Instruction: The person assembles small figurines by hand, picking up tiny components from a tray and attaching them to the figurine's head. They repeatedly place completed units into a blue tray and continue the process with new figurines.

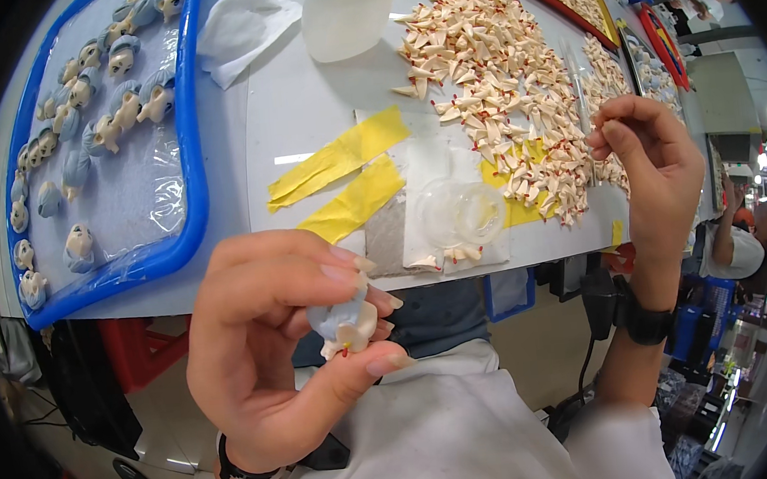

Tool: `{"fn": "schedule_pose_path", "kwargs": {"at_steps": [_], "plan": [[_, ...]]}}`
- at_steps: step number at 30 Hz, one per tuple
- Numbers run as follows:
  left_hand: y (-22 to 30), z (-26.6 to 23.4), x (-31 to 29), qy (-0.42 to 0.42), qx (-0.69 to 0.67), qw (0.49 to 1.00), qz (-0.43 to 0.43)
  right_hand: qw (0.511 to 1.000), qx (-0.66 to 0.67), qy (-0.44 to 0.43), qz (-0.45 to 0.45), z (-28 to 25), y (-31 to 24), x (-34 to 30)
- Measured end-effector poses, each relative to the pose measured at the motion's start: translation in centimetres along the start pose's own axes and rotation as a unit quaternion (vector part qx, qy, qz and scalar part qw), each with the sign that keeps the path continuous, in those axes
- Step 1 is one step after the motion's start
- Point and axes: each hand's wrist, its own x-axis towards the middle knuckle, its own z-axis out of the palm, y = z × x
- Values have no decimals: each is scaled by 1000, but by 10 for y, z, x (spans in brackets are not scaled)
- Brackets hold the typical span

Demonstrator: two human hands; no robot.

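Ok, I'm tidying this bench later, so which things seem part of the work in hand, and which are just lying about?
Likely in use:
- blue-haired doll head, held in the left hand
- red-tipped pale pieces, near the right hand
- blue-rimmed tray of similar heads

Apparently lying about, untouched:
- crumpled white cloth
- translucent container
- yellow tape strips
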Motion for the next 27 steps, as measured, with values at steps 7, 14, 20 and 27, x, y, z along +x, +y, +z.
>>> {"fn": "schedule_pose_path", "kwargs": {"at_steps": [7,14,20,27], "plan": [[1,-7,2,-27,-3,999,-27,965,247,-51,70,-7,-8,-15],[0,1,0,5,-104,993,-56,986,124,-108,-29,27,-41,-24],[-14,-13,6,-128,-27,982,135,969,-80,-129,-194,46,-51,-24],[1,-7,5,-93,-104,989,-40,962,-150,-86,-211,47,-53,-32]]}}
